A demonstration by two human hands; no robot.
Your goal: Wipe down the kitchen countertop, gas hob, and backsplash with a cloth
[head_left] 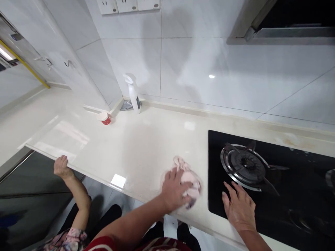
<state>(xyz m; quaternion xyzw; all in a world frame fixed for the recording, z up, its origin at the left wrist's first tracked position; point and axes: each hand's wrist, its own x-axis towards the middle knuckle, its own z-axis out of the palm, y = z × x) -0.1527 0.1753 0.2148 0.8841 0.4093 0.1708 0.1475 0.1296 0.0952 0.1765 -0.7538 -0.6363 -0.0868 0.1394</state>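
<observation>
A pale pink cloth (192,179) lies crumpled on the white countertop (146,146), left of the gas hob. My left hand (175,191) presses down on it, fingers over the fabric; hand and cloth are slightly blurred. On the black glass of the gas hob (217,167), my right hand (240,208) rests near the front left corner. Its fingers are spread and hold nothing. Just beyond those fingertips is the round burner (246,164) with its pan supports.
Another person's hand (62,166) rests on the counter's front edge at left. A white spray bottle (134,97) stands by the wall corner, with a red and white paper cup (104,118) to its left. Wall sockets (127,5) and a range hood (290,35) are above.
</observation>
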